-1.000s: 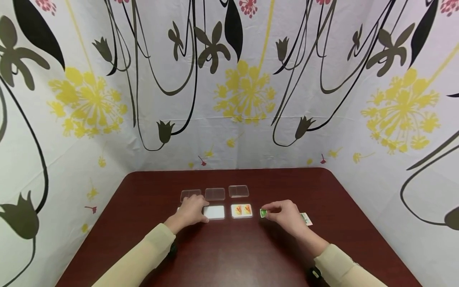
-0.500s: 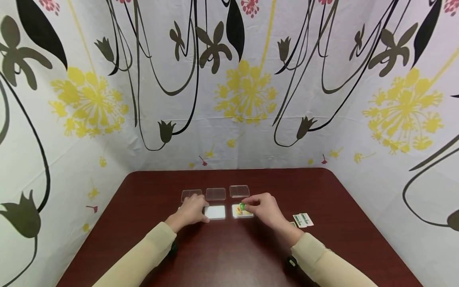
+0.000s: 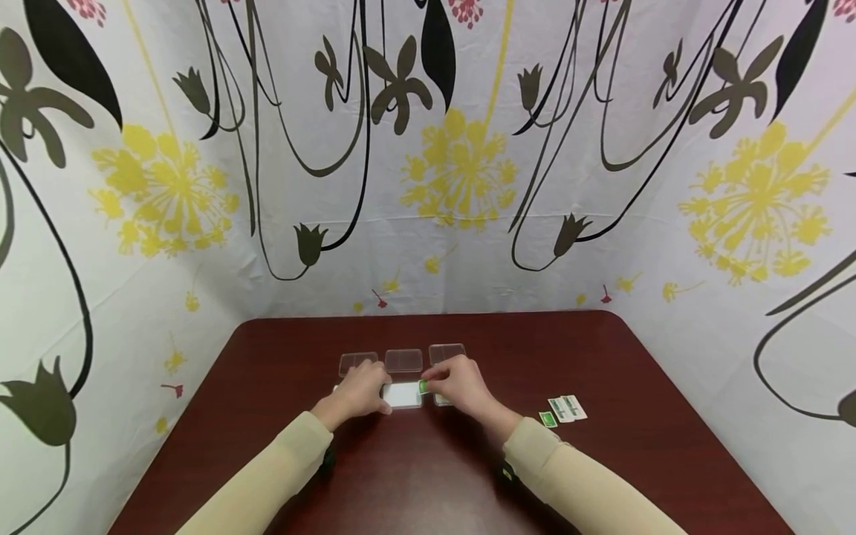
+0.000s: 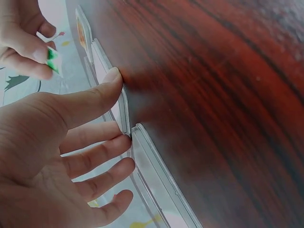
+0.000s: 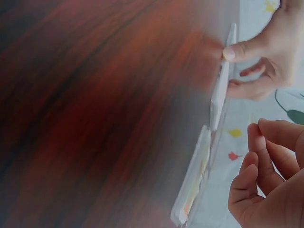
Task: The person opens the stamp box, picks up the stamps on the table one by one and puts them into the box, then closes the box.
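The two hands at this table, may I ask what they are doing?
A person's left hand holds the middle white tray. The right hand pinches a small green piece near that tray's right end, not yet on it. An orange-printed tray lies just to the right. Farther right lie another green piece and white cards; three clear plastic pieces form a row behind.
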